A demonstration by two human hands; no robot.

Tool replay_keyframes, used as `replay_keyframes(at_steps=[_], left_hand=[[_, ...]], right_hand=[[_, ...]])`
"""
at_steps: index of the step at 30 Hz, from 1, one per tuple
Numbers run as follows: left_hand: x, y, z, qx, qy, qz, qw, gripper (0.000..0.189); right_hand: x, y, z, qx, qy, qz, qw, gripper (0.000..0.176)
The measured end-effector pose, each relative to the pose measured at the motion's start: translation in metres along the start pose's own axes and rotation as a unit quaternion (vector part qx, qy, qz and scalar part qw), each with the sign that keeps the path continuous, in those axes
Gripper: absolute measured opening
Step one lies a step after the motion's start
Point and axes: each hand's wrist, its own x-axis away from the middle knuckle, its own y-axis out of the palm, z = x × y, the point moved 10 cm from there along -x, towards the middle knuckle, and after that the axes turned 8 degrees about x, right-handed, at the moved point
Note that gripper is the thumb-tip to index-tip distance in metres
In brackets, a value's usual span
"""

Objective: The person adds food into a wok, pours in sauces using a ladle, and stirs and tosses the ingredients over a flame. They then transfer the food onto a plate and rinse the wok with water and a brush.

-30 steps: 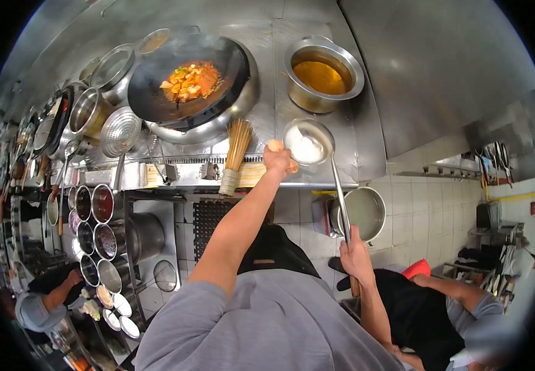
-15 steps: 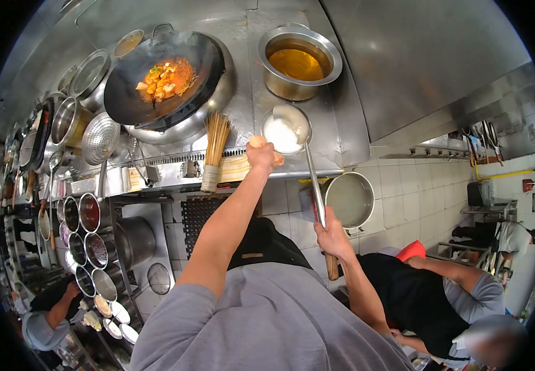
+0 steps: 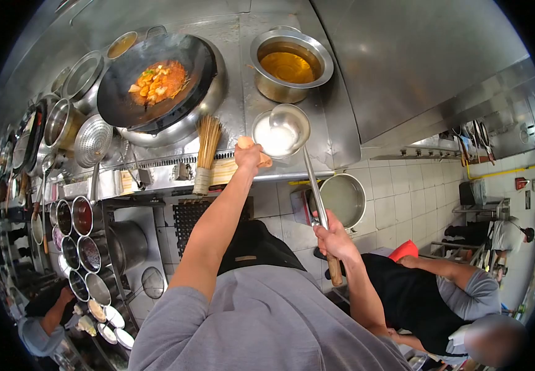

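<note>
My left hand [image 3: 249,158] is closed around a folded orange cloth [image 3: 264,161] at the left rim of a small metal bowl [image 3: 259,143]. White liquid [image 3: 280,140] lies inside that bowl. My right hand [image 3: 337,238] grips the long handle of a ladle [image 3: 314,179], close to its wooden end. The ladle's head is tilted over the bowl's right side and hides part of the white liquid. Just left of my left hand stands a bamboo wok brush [image 3: 208,145]. A dark wok [image 3: 119,93] farther off holds orange-red food [image 3: 159,83].
A metal pot of amber liquid [image 3: 323,52] stands at the back of the counter. Left of the wok brush are a perforated skimmer [image 3: 93,142] and several metal containers. Below right is a large pot [image 3: 348,201]. A co-worker in a black apron [image 3: 397,290] stands close on the right.
The ladle's head has turned and shifted within the bowl, now covering more of its upper right. The whole view has slid slightly, so the counter things appear farther left.
</note>
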Motion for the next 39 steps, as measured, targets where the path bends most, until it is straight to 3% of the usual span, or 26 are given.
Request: replay_keyframes(at_steps=[2,3,5,9,11,12,13,15,17,19,22,32,35,37,39], left_hand=[[0.008,0.001,0.002,0.017,-0.003,-0.005,1.0,0.05],[0.011,0.001,0.004,0.017,-0.002,-0.005,1.0,0.05],[0.013,-0.001,0.005,0.014,0.001,0.006,1.0,0.049],[0.036,0.007,0.018,0.034,0.01,-0.014,0.999,0.05],[0.038,0.008,0.016,0.038,-0.001,-0.008,0.999,0.049],[0.038,0.01,0.014,0.036,-0.007,-0.005,0.999,0.049],[0.035,0.01,0.011,0.039,-0.004,-0.007,0.999,0.049],[0.025,0.013,-0.001,0.061,-0.003,-0.031,0.998,0.05],[0.019,0.011,-0.009,0.07,-0.01,-0.018,0.997,0.052],[0.018,0.011,-0.012,0.07,-0.024,-0.012,0.997,0.052],[0.022,0.01,-0.01,0.057,-0.045,-0.005,0.997,0.052],[0.033,0.007,0.0,0.083,-0.04,-0.034,0.995,0.049],[0.044,-0.017,0.012,0.047,0.0,-0.028,0.998,0.045],[0.065,-0.027,0.028,0.035,0.001,-0.128,0.991,0.031],[0.097,-0.062,0.043,0.011,-0.018,-0.169,0.985,0.032]], right_hand=[[0.003,-0.015,-0.013,0.237,-0.087,0.12,0.96,0.033],[0.0,-0.015,-0.008,0.237,-0.088,0.12,0.96,0.033],[0.006,-0.017,-0.029,0.333,-0.236,0.189,0.893,0.037],[-0.014,-0.015,-0.026,0.349,-0.251,0.22,0.876,0.038],[-0.034,-0.013,-0.016,0.341,-0.188,0.202,0.899,0.037],[-0.042,-0.013,-0.01,0.353,-0.265,0.221,0.87,0.036],[-0.037,-0.01,-0.018,0.354,-0.269,0.222,0.868,0.036],[-0.038,-0.001,-0.001,0.259,-0.099,0.127,0.952,0.041],[-0.033,0.003,0.004,0.213,-0.075,0.096,0.969,0.037],[-0.027,0.015,0.01,0.025,-0.038,0.009,0.999,0.034],[-0.019,0.012,0.002,-0.033,0.004,-0.014,0.999,0.033],[-0.004,0.013,0.003,-0.074,0.015,-0.015,0.997,0.035],[0.0,0.012,-0.001,-0.048,-0.003,0.012,0.999,0.035],[0.001,0.011,-0.008,-0.077,-0.015,0.005,0.997,0.034],[0.001,0.011,-0.007,-0.092,-0.009,0.004,0.996,0.033]])
